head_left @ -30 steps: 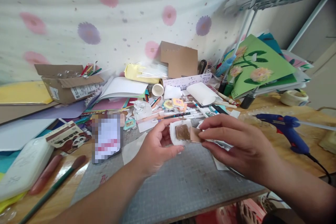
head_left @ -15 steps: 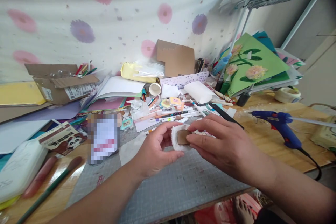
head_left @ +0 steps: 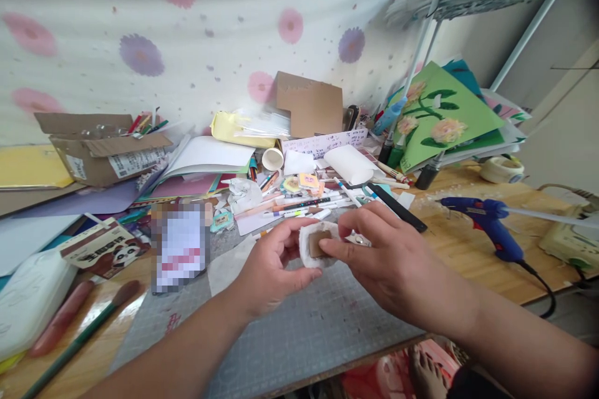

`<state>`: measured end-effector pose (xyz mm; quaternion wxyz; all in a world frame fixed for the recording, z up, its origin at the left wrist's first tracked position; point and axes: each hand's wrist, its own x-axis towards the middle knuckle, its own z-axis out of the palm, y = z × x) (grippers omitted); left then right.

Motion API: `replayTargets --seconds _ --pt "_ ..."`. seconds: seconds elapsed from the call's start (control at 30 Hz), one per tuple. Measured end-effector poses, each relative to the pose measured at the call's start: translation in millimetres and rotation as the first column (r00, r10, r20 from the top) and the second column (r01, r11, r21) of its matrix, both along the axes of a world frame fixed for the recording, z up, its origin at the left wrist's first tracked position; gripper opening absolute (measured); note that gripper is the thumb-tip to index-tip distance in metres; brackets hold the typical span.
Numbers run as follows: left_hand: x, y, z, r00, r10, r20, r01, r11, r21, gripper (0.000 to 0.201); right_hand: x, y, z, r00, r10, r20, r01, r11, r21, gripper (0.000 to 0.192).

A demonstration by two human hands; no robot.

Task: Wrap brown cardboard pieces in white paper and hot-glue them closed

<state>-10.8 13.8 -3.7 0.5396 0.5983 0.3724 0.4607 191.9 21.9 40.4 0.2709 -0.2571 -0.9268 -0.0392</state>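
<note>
Hands meet over the grey gridded cutting mat (head_left: 299, 330) at the front of the cluttered wooden counter (head_left: 468, 249). The left hand (head_left: 271, 268) pinches a small round white pad (head_left: 309, 249) between thumb and fingertips, holding it up off the mat, probably so that both of its faces stay within reach. The right hand (head_left: 393, 262) has closed its thumb and forefinger on a little brown cardboard square (head_left: 319, 243) and presses it flat against the middle of the pad; the left hand's grip at the pad's edge seems to give it something to push against.

Compared with a second ago, the brown square has slid from the pad's right edge, where part of it stuck out toward the right hand, to sit almost wholly on the pad, and the right forefinger now covers its right side. Both hands have drifted slightly up and closer together in the view.

Well apart on the right lies a blue hot-glue gun (head_left: 486, 224), its nozzle pointing left. A black pen (head_left: 397, 207) and loose markers lie just behind the hands, and an open brown cardboard box (head_left: 105, 149) stands far left.
</note>
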Motion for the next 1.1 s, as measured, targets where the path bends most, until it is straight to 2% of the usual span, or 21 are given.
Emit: replayTargets --seconds 0.07,0.17,0.23,0.3,0.33,0.37,0.4,0.43,0.5,0.53,0.6,0.63,0.73,0.8,0.9,0.97,1.03,1.1 --pt "0 -1 -0.9 1.000 0.018 0.010 -0.018 1.000 0.012 0.054 0 -1 -0.8 1.000 -0.002 -0.025 0.001 0.999 -0.042 0.030" --pt "-1 0 0.0 0.998 0.057 0.000 -0.057 0.998 0.025 0.053 12 -1 -0.9 0.977 -0.010 -0.212 -0.018 0.991 -0.131 0.028" --pt "-1 2 1.1 0.993 0.117 -0.024 -0.117 0.993 0.019 0.052 35 2 -0.9 0.953 -0.060 -0.298 0.006 0.984 -0.177 0.020" --pt "-2 4 1.5 0.984 0.171 -0.043 -0.171 0.985 0.007 0.052 70 5 -2.3 0.961 -0.187 -0.203 0.132 0.957 -0.260 0.011" --pt "-2 5 1.4 0.981 0.188 -0.046 -0.188 0.982 0.003 0.052 92 7 -4.1 0.963 -0.262 -0.062 0.228 0.914 -0.335 0.016" --pt "-2 6 1.2 0.979 0.198 -0.049 -0.198 0.980 0.000 0.053 115 8 -6.7 0.922 -0.378 0.081 0.380 0.846 -0.373 0.025" --pt "-2 6 0.9 0.977 0.205 -0.052 -0.205 0.979 -0.004 0.054 138 8 -10.2 0.828 -0.526 0.195 0.559 0.748 -0.358 0.032" --pt "-2 6 0.6 0.976 0.210 -0.054 -0.210 0.978 -0.007 0.055 161 8 -14.6 0.764 -0.599 0.241 0.644 0.681 -0.347 0.034" --pt "-1 6 0.2 0.975 0.215 -0.060 -0.216 0.976 -0.016 0.055 201 9 -25.3 0.610 -0.732 0.305 0.788 0.516 -0.336 0.040" --pt "0 6 0.2 0.974 0.217 -0.059 -0.218 0.976 -0.019 0.055 216 10 -31.3 0.540 -0.783 0.308 0.834 0.450 -0.318 0.043" --pt "2 5 0.2 0.975 0.217 -0.049 -0.219 0.976 -0.021 0.055 235 15 -43.7 0.446 -0.847 0.289 0.880 0.358 -0.311 0.043" --pt "2 5 0.1 0.976 0.214 -0.043 -0.215 0.976 -0.021 0.055 238 20 -49.5 0.427 -0.863 0.271 0.886 0.339 -0.317 0.043" --pt "3 4 -0.9 0.983 0.182 -0.023 -0.183 0.983 -0.014 0.053 233 36 -61.6 0.440 -0.869 0.228 0.867 0.345 -0.360 0.048" --pt "2 4 -2.1 0.988 0.151 -0.009 -0.151 0.988 -0.008 0.053 223 44 -63.0 0.449 -0.867 0.214 0.859 0.353 -0.372 0.040" --pt "1 4 -3.6 0.992 0.123 0.013 -0.123 0.992 -0.004 0.052 206 48 -55.6 0.414 -0.895 0.167 0.871 0.337 -0.358 0.028" --pt "1 4 -4.2 0.992 0.122 0.019 -0.121 0.992 -0.018 0.052 192 42 -48.4 0.412 -0.904 0.114 0.861 0.345 -0.375 0.024" --pt "1 4 -4.6 0.992 0.128 0.021 -0.127 0.991 -0.033 0.053 174 32 -43.3 0.465 -0.883 0.065 0.816 0.399 -0.418 0.021" --pt "1 4 -4.9 0.991 0.129 0.020 -0.128 0.991 -0.035 0.052 150 18 -40.8 0.580 -0.815 0.006 0.715 0.506 -0.482 0.020"
